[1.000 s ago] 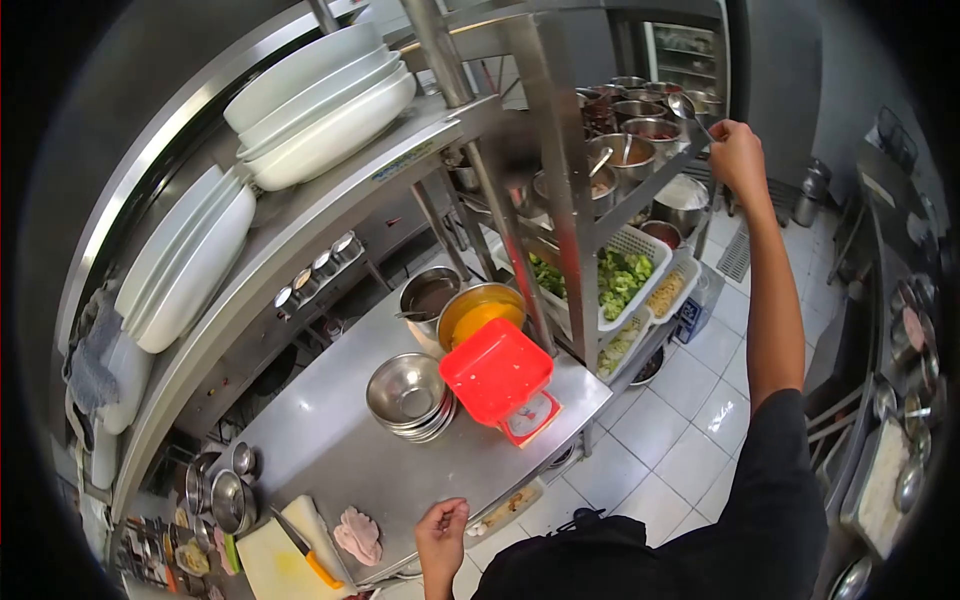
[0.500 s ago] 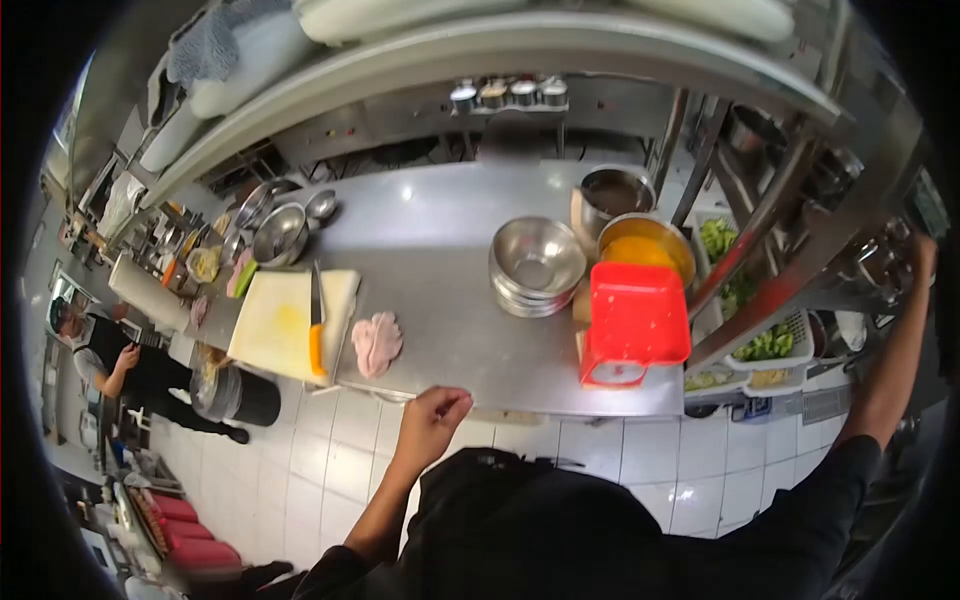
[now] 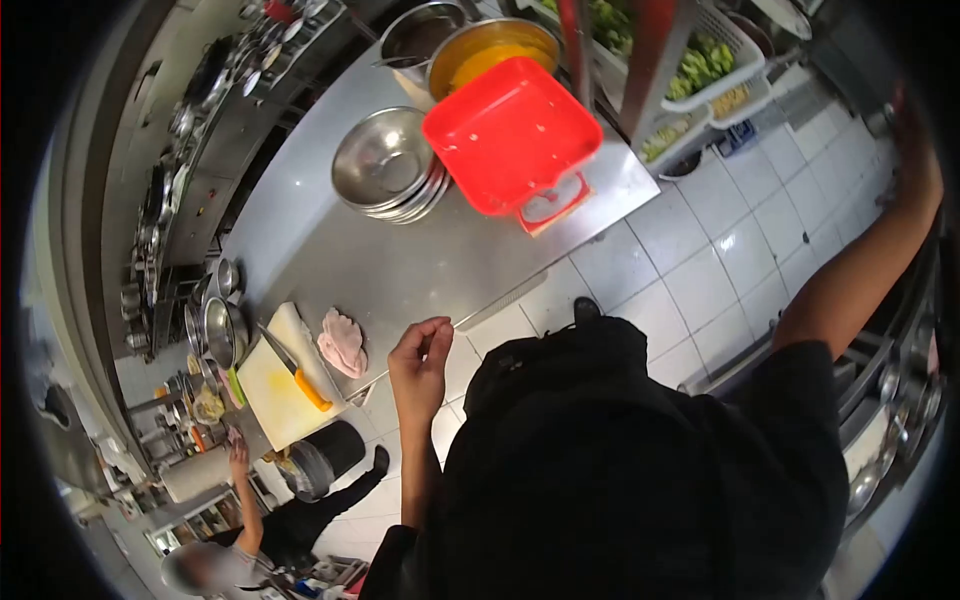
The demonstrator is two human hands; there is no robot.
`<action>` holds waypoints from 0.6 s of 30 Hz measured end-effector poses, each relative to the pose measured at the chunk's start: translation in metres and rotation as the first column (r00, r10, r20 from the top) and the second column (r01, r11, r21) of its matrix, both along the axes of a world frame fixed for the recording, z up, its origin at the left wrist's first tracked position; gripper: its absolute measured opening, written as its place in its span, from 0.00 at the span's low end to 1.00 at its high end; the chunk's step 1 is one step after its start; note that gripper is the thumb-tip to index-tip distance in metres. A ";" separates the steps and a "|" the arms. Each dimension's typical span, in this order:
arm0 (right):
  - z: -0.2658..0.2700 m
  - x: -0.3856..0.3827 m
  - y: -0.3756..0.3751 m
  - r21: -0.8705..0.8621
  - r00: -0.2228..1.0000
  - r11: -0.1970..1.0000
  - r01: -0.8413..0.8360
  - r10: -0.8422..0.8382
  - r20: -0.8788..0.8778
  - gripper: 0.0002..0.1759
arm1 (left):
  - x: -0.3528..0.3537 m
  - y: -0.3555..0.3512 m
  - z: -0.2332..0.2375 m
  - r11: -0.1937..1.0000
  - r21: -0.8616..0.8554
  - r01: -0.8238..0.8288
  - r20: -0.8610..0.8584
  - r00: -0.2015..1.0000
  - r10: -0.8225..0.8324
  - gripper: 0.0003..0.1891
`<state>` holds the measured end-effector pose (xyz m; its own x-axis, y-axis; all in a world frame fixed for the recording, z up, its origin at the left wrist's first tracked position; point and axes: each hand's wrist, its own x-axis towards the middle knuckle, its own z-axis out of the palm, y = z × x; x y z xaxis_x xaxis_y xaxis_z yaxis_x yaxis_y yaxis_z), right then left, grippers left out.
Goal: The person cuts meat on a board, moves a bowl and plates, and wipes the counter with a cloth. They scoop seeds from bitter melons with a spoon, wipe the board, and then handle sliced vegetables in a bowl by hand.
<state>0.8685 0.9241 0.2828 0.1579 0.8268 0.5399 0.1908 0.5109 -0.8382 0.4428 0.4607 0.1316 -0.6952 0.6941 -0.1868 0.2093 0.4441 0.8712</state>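
Note:
My left hand (image 3: 420,365) is raised near the table's front edge, its fingers curled together; whatever they may hold is too small to make out. Just left of it, a piece of raw pale meat (image 3: 343,343) lies on the steel table (image 3: 300,245). Beside the meat is a cutting board (image 3: 275,385) with an orange-handled knife (image 3: 312,390) on it. My right hand (image 3: 905,135) reaches out to the far right, dark and blurred at the view's edge, so its fingers cannot be read.
A red scale with a tray (image 3: 515,135) stands beside stacked steel bowls (image 3: 385,160) and a pot of orange liquid (image 3: 490,55). Baskets of greens (image 3: 700,70) are at upper right. A co-worker (image 3: 215,565) is at lower left, near a black bin (image 3: 335,447).
The view has turned and tilted. My left hand stays raised near the table edge. My right arm still reaches far right. The co-worker's arm now extends toward the table's end.

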 end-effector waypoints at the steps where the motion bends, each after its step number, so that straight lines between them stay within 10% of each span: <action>1: -0.037 0.026 -0.007 -0.161 0.991 0.982 -0.101 0.084 -0.107 0.20 | 0.002 0.007 0.005 1.000 -0.008 0.025 -0.015 1.000 -0.025 0.08; 4: -0.173 0.082 -0.042 -0.498 0.852 0.749 -0.437 0.168 -0.495 0.17 | -0.001 0.013 -0.002 0.993 -0.022 0.119 -0.049 0.992 -0.120 0.08; 8: -0.359 0.061 -0.134 -0.873 0.987 0.471 -0.125 -0.033 -0.159 0.21 | 0.001 0.017 0.000 0.983 -0.083 0.166 -0.035 0.985 -0.169 0.08; 18: -0.474 -0.093 -0.269 -0.981 0.919 -0.057 -0.185 0.342 -0.194 0.11 | 0.028 0.016 0.022 0.948 -0.122 0.294 -0.103 0.946 -0.307 0.09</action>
